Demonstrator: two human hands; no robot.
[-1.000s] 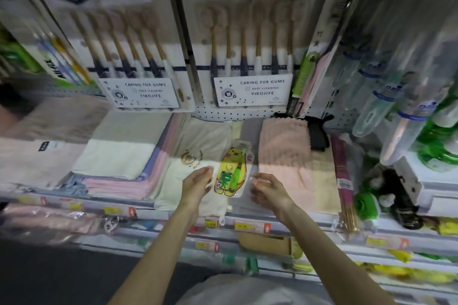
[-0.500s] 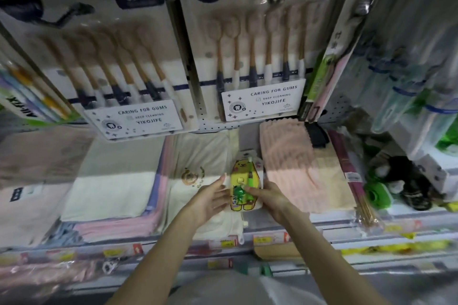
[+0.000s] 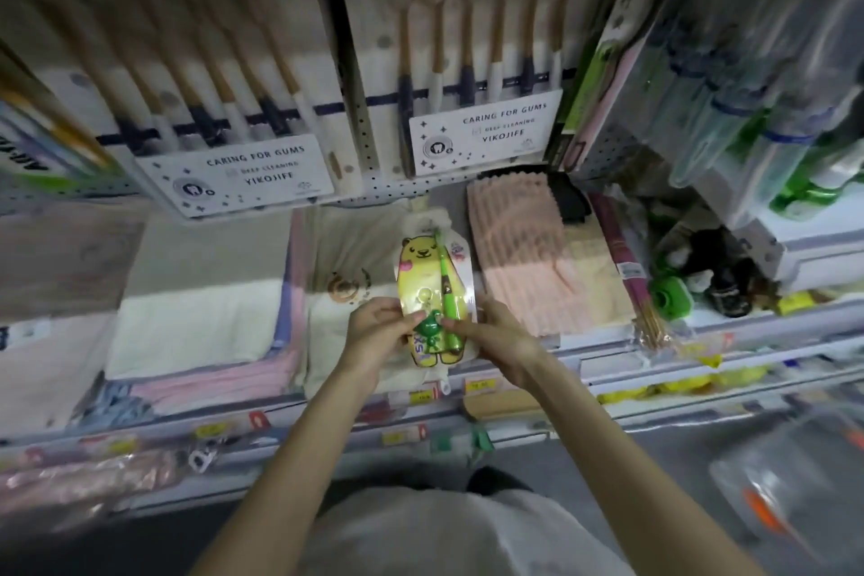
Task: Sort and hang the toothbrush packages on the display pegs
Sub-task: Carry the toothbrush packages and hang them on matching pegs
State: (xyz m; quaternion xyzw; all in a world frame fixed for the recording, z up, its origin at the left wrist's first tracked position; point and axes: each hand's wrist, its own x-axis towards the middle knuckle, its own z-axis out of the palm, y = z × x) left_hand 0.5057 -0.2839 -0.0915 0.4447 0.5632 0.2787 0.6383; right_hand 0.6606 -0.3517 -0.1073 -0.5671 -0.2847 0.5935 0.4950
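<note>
We see the yellow bear-shaped toothbrush package (image 3: 432, 290) at the centre of the frame, held upright over the folded towels (image 3: 196, 323). Its lower sides are hidden by the left hand (image 3: 376, 334) and right hand (image 3: 498, 337), whose fingers (image 3: 388, 306) pinch it. The print by its feet is unreadable. Half a second ago only the right hand held it. The white hanging packs (image 3: 234, 173) above, tops cut off, read "CARING FOR GUMS" and "YIKOJIFE".

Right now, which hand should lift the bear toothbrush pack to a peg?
Left, probably. The left hand grips the bear toothbrush pack low down, thumb across its front. The right hand only pinches the opposite edge, so it could let go and guide the top.
</note>
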